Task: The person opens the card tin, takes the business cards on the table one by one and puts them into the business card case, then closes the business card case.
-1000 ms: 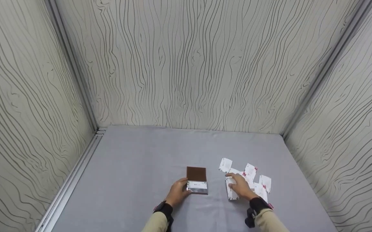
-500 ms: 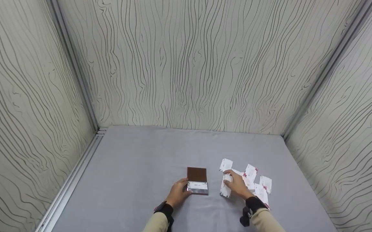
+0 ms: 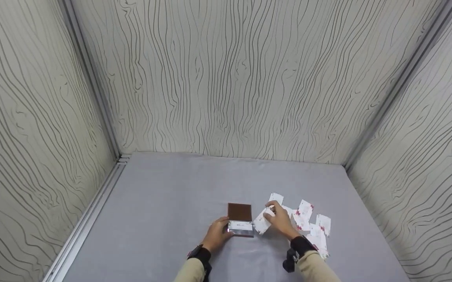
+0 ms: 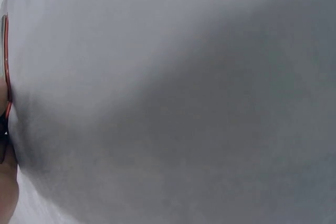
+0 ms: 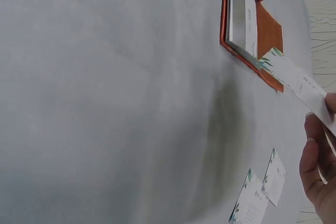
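My left hand [image 3: 216, 234] grips the left edge of a brown card case [image 3: 239, 212], which lies with its lid folded back. In the case's metal-framed tray sits a white business card [image 5: 251, 30] with green leaf print. My right hand [image 3: 281, 222] pinches another white business card [image 3: 262, 222] between thumb and fingers, held tilted close to the case's right side. In the right wrist view this card [image 5: 296, 81] overlaps the case's near corner. The left wrist view catches just my fingertips [image 4: 7, 190] and the case's reddish edge [image 4: 7, 51].
Several loose cards [image 3: 304, 210] with red or green print lie spread and partly overlapping on the grey cloth [image 3: 179, 196] to the right. Patterned panels [image 3: 226, 78] enclose the table at the back and both sides.
My right hand has lifted a card off the right-hand group and carried it left, turning it, to beside the case. My left hand keeps its grip on the case.
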Demonstrator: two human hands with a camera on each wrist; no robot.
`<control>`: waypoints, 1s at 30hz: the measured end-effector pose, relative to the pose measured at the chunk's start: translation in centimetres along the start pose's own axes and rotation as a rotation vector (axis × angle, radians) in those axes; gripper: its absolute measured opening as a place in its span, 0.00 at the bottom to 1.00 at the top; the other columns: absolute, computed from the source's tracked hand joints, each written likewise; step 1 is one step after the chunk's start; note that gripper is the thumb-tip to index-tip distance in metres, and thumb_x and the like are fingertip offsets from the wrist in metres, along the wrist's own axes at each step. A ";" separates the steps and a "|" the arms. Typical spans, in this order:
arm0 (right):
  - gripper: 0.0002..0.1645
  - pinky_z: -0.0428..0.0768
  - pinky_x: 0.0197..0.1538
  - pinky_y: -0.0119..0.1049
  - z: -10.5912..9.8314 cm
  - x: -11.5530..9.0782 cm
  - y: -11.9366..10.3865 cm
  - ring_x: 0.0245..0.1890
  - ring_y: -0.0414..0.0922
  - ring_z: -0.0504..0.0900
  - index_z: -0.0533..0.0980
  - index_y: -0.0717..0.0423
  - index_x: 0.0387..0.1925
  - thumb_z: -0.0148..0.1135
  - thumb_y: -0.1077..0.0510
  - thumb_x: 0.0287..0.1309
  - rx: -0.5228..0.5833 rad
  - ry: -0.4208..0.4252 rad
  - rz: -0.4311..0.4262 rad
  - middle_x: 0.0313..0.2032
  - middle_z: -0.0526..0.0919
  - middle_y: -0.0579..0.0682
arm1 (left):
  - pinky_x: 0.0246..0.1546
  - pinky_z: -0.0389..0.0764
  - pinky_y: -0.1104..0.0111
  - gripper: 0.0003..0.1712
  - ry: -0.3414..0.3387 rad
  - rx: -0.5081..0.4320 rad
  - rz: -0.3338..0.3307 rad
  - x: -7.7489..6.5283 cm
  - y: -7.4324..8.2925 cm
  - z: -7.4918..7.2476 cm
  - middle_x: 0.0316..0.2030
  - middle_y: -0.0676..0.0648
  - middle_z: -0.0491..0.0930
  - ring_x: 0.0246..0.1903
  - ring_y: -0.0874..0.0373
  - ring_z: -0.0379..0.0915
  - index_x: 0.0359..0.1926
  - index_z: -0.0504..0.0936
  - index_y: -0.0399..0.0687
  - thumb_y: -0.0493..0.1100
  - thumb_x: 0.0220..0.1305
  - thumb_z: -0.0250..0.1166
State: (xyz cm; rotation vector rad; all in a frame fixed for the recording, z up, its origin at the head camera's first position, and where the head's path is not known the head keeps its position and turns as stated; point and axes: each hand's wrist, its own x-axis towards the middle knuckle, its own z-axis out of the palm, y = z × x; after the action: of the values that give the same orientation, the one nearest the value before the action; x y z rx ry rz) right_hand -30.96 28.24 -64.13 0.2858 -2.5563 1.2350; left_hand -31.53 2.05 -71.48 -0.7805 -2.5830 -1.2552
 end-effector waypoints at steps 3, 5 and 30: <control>0.16 0.63 0.27 0.31 0.7 0.2 -0.3 0.22 0.37 0.64 0.71 0.64 0.40 0.66 0.72 0.50 0.069 0.010 -0.045 0.19 0.70 0.45 | 0.59 0.75 0.50 0.20 0.001 -0.004 0.002 0.0 0.1 -0.1 0.53 0.31 0.78 0.55 0.37 0.75 0.48 0.82 0.29 0.33 0.54 0.73; 0.16 0.61 0.27 0.29 1.1 0.3 -0.4 0.21 0.35 0.62 0.69 0.65 0.38 0.66 0.73 0.50 0.101 0.005 -0.063 0.19 0.66 0.42 | 0.59 0.75 0.51 0.20 -0.002 -0.004 -0.003 0.0 0.2 -0.2 0.53 0.31 0.78 0.55 0.38 0.75 0.49 0.82 0.29 0.34 0.54 0.73; 0.08 0.80 0.29 0.30 3.7 0.8 -1.1 0.30 0.51 0.81 0.79 0.69 0.36 0.59 0.77 0.56 0.111 -0.110 -0.052 0.35 0.83 0.59 | 0.59 0.75 0.52 0.20 -0.008 0.015 -0.030 0.1 0.1 0.0 0.54 0.33 0.79 0.55 0.40 0.75 0.48 0.82 0.29 0.34 0.54 0.73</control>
State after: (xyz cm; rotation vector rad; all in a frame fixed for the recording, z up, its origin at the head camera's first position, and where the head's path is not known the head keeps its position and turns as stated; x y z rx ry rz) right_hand -32.00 24.63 -65.26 0.4531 -2.5573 1.3802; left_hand -31.58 2.12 -71.39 -0.7489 -2.6164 -1.2424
